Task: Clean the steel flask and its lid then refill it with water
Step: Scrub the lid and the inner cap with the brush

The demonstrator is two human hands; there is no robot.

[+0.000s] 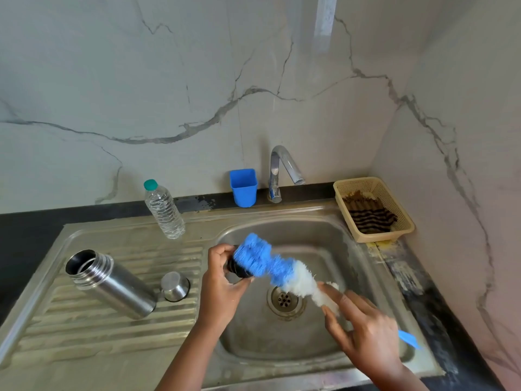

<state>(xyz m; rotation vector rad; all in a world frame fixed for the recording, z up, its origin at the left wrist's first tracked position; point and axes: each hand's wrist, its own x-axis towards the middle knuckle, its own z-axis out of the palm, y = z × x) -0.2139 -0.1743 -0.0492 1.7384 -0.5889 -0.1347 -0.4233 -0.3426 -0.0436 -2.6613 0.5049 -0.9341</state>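
The steel flask [111, 283] stands open and lidless on the ribbed drainboard at the left. A small steel cap [174, 286] sits beside it, mouth down. Over the sink basin, my left hand [222, 280] grips a black lid [238, 269], mostly hidden behind bristles. My right hand [363, 328] holds a bottle brush [270, 263] with blue and white bristles; its blue handle end sticks out behind the hand. The blue bristle head presses against the black lid. The brush is blurred.
A steel sink [324, 238] with a drain [284, 300] lies under my hands. The tap [282, 170] gives no visible water. Behind stand a clear plastic water bottle [163, 210] and a blue cup [243, 187]. A beige basket [375, 210] with a striped cloth sits at the right.
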